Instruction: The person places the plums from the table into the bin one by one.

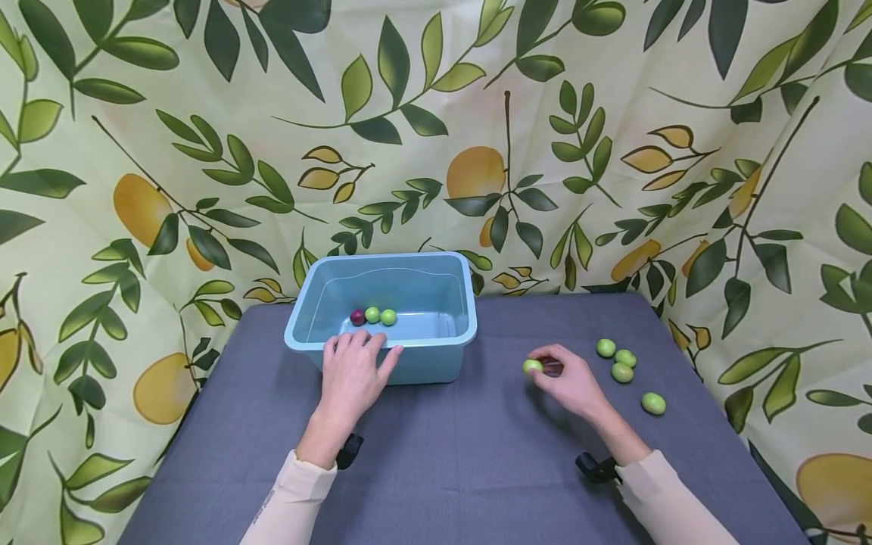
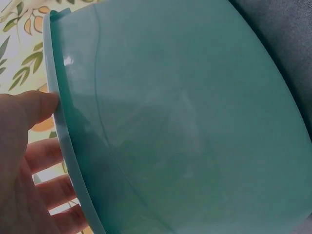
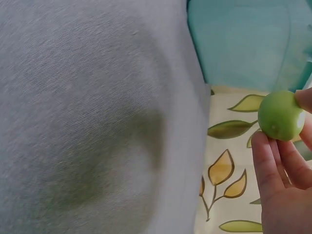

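Note:
My right hand [image 1: 567, 377] pinches a small, smooth, round green fruit [image 3: 281, 115] between thumb and fingertips, held over the table to the right of the bin. At the near side of the light blue plastic bin [image 1: 381, 342], my left hand [image 1: 350, 374] holds the rim. Its fingers reach over the edge, and the thumb [image 2: 43, 105] lies against the rim in the left wrist view. Inside the bin, one dark red fruit [image 1: 357, 317] sits beside two green fruits [image 1: 372, 315].
Several more green fruits [image 1: 622, 372] lie on the grey-blue tablecloth [image 1: 463, 462] right of my right hand, one of them [image 1: 653, 403] nearer to me than the others. A leaf-and-fruit patterned cloth [image 1: 409, 159] hangs close behind the table and along its sides.

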The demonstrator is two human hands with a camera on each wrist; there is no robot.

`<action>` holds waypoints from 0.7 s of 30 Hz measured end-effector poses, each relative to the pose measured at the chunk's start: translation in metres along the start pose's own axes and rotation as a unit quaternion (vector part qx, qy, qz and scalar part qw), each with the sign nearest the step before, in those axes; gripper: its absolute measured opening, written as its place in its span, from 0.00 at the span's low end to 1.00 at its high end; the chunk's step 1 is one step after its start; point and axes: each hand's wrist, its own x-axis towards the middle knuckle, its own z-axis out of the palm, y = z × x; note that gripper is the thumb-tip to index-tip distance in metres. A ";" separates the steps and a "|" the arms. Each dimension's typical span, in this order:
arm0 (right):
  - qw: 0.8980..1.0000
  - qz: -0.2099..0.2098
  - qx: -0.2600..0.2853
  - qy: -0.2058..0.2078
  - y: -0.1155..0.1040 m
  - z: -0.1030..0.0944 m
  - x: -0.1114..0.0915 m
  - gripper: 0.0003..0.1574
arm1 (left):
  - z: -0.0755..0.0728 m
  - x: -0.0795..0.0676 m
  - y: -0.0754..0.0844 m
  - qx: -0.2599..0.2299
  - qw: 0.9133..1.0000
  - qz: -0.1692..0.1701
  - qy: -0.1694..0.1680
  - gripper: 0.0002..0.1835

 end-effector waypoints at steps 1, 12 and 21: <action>1.000 0.001 0.005 0.000 -0.002 0.000 0.001 0.15 | 0.000 0.000 0.000 0.000 1.000 0.000 -0.001 0.19; 0.999 -0.014 0.042 0.002 -0.017 0.000 0.008 0.16 | -0.001 0.001 0.000 -0.002 1.000 -0.001 -0.004 0.21; 0.998 -0.013 0.053 0.006 -0.026 0.002 0.012 0.17 | -0.001 0.000 0.000 -0.004 1.000 -0.004 -0.008 0.21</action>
